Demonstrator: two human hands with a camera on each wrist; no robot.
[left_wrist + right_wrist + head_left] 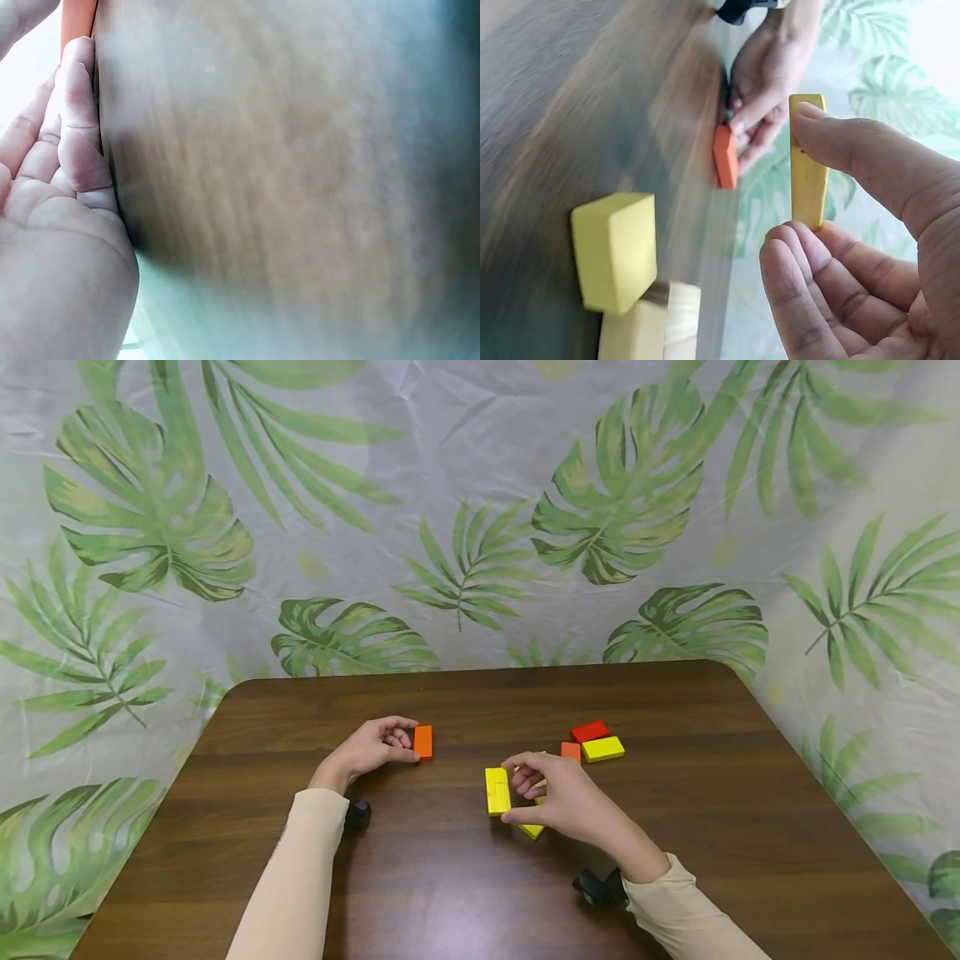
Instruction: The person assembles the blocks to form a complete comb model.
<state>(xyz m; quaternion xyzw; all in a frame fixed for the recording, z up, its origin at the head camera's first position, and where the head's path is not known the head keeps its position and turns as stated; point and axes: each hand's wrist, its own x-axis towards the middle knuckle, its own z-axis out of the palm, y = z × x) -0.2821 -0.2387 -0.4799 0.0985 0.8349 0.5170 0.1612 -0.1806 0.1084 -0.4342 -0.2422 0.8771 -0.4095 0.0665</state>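
Note:
My left hand (375,746) pinches an orange block (423,742) by its two ends at the left of the table; the block lies on the wood. A strip of that orange block (78,19) shows at the top of the left wrist view. To the right, my right hand (566,793) grips a yellow block (497,791) between thumb and fingertips. In the right wrist view this held yellow block (808,165) is raised off the table. Another yellow block (533,829) lies under the right hand, partly hidden by it.
Beyond the right hand lie a red block (590,731), a yellow block (603,748) and a partly covered orange-red block (571,750). Pale blocks (634,330) show in the right wrist view. A leaf-print cloth (480,527) hangs behind the brown table (420,877).

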